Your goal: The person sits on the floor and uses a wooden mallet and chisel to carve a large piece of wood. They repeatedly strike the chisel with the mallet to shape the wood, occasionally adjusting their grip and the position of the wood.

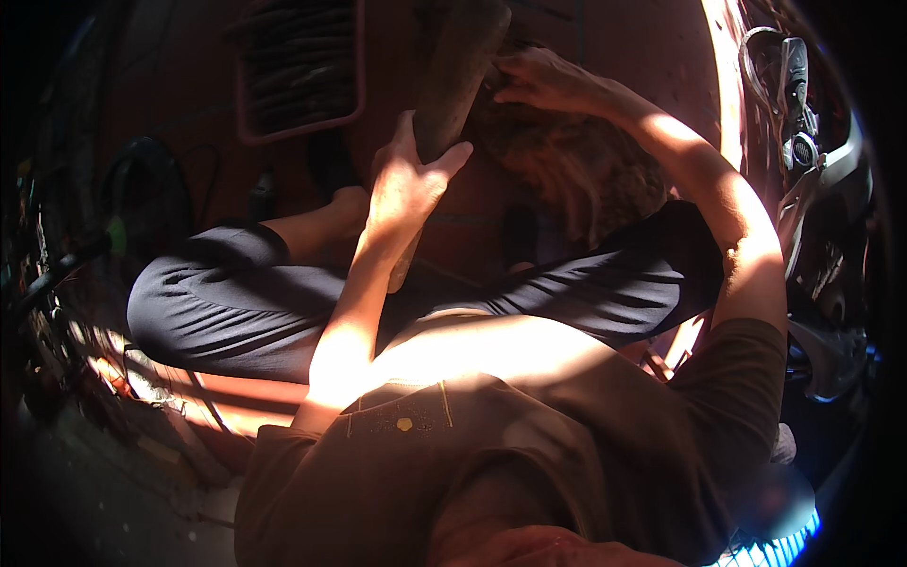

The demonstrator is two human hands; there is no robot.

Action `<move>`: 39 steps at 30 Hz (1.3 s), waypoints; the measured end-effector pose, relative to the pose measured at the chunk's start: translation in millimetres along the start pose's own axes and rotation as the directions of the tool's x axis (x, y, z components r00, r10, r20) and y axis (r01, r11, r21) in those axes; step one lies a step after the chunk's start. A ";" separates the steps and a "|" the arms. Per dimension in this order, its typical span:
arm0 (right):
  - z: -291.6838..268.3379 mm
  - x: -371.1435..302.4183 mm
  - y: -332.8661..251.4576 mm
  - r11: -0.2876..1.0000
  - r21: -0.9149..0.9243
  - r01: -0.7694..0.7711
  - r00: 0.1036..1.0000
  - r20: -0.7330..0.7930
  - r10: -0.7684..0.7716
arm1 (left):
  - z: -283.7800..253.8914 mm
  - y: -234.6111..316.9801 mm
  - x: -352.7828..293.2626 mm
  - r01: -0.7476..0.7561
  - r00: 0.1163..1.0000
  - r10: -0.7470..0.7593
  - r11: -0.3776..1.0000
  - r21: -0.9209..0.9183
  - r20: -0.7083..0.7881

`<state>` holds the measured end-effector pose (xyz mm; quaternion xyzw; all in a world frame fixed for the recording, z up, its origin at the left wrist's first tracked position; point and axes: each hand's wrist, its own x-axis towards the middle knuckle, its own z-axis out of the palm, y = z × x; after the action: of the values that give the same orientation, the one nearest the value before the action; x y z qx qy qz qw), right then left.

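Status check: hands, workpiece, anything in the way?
Left hand on long brown wooden piece. Right hand beside its far part, grip unclear. Brown heap close to right forearm; pink-rimmed basket off to left.

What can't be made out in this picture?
Head view:
Left hand: most fingers hidden behind the long brown piece.
Right hand: fingertips lost in shadow; any grip unclear.
Pink-rimmed basket: far side cut by the top edge, contents too dark to identify.
Brown heap: too shadowed to identify.

Hard sunlight bleaches the shirt (529, 402) and brightens the left hand (404, 189); the far floor (638, 42) lies dim; fisheye edges curve into black.
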<state>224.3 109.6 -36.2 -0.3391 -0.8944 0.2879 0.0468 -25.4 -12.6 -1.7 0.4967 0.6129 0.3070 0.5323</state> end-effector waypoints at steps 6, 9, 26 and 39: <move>-5.9 1.9 -10.6 0.996 -0.017 -0.087 0.991 0.102 0.088 | 1.3 9.7 -10.1 -0.202 0.975 0.174 0.953 -0.226 -0.137; 0.1 0.4 -6.8 0.998 -0.033 -0.055 0.996 0.063 0.057 | -0.1 13.8 -14.8 -0.198 0.972 0.173 0.968 -0.153 -0.160; -47.3 7.0 -10.3 0.938 0.300 -0.174 0.907 -0.322 0.271 | -7.8 5.5 -1.7 0.071 0.996 -0.084 0.946 -0.315 -0.026; -6.9 -2.5 11.3 0.974 0.189 -0.129 0.992 0.040 0.123 | -2.1 1.5 2.7 0.061 0.996 -0.078 0.936 -0.347 -0.035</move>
<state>234.6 118.2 -36.3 -0.3850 -0.8399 0.3795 0.0483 -26.8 -9.3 -0.7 0.3658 0.5793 0.4030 0.6068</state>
